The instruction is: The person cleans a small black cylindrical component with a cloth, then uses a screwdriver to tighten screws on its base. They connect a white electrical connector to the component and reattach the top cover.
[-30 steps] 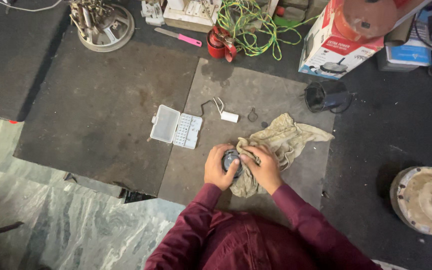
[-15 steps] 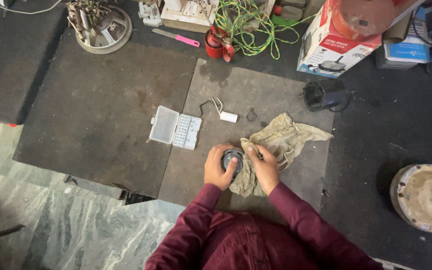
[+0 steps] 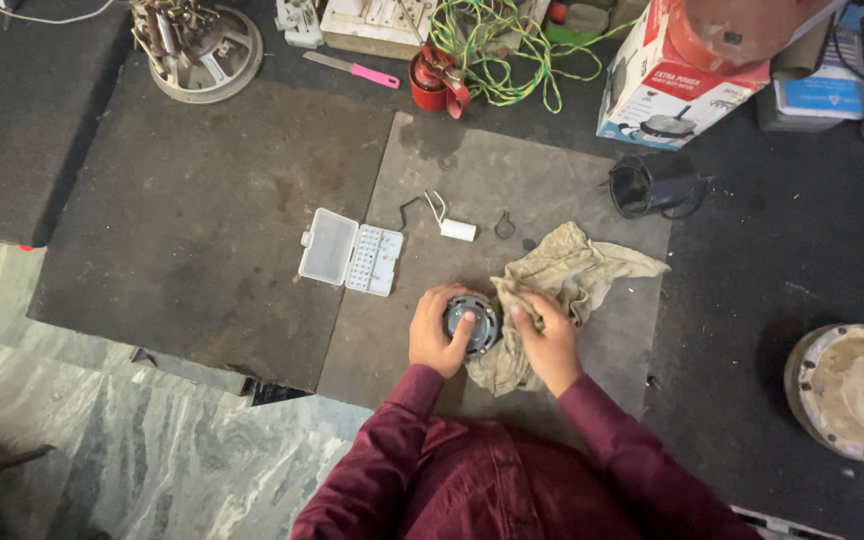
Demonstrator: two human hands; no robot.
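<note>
Far left sits a round metal motor part with windings (image 3: 197, 48); an open white plastic bit case (image 3: 350, 259) lies left of the hands, a small white cylinder with wire leads (image 3: 455, 229) beyond them, and a black cup-shaped housing (image 3: 652, 183) far right. The round dark-grey metal disc (image 3: 472, 325) rests on the grey mat (image 3: 512, 180) (close to the person) between both hands. The left hand (image 3: 439, 335) curls around its left edge, thumb on top. The right hand (image 3: 547, 340) presses a crumpled beige cloth (image 3: 572, 275) against its right side.
</note>
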